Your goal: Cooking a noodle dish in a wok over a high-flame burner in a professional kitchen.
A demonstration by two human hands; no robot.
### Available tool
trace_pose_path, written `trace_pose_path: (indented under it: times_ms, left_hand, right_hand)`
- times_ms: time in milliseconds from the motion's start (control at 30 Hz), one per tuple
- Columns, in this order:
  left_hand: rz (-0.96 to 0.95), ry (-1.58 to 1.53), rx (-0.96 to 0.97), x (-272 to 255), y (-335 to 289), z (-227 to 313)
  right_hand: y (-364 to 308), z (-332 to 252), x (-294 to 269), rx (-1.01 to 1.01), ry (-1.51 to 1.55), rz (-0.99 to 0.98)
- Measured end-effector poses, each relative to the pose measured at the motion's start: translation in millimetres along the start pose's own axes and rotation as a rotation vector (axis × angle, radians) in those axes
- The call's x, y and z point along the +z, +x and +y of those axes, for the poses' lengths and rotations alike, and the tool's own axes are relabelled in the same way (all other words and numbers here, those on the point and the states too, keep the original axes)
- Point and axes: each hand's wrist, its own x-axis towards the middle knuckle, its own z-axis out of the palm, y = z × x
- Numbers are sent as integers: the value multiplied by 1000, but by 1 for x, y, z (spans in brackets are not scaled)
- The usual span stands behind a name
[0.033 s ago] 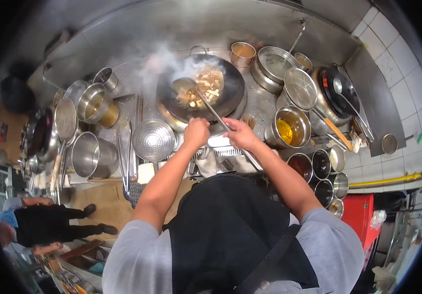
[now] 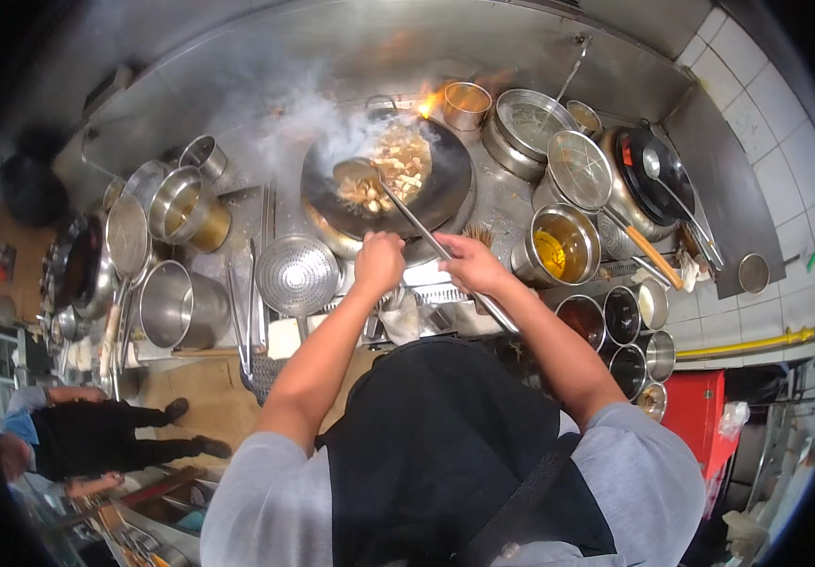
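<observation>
Fingers of the right hand (image 2: 472, 265) are curled loosely round the long metal handle of a ladle (image 2: 355, 172), closed enough to hold it. Those of the left hand (image 2: 381, 261) are folded into a fist at the near rim of a big dark wok (image 2: 450, 189); what lies inside that fist is hidden, so I cannot tell what it grips. The wok sits on its round burner in the steel desk (image 2: 505, 200), and the ladle's bowl dips into it, tilted among pale chunks of food (image 2: 406, 165). Smoke (image 2: 299, 123) drifts up over the wok's left side, while a flame (image 2: 428, 104) shows beyond its far rim, near a small metal pot (image 2: 467, 99). Left of the fist lies a perforated strainer (image 2: 298, 274); to the right stands a pot of yellow liquid (image 2: 578, 227). Another person (image 2: 86, 435) is off to the left, well apart.
</observation>
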Motion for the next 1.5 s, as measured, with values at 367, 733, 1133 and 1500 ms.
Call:
trace_pose_path:
  times_ms: [367, 733, 1133, 1500]
  left_hand:
    - [2, 14, 64, 9, 1, 2]
    - [9, -29, 23, 9, 2, 0]
    - [62, -48, 70, -4, -7, -1]
    - [-24, -18, 74, 1, 9, -20]
  right_hand:
    - [17, 24, -17, -205, -231, 478]
    - [14, 3, -9, -27, 183, 337]
    - [35, 4, 10, -46, -290, 116]
    - [-39, 13, 7, -239, -442, 258]
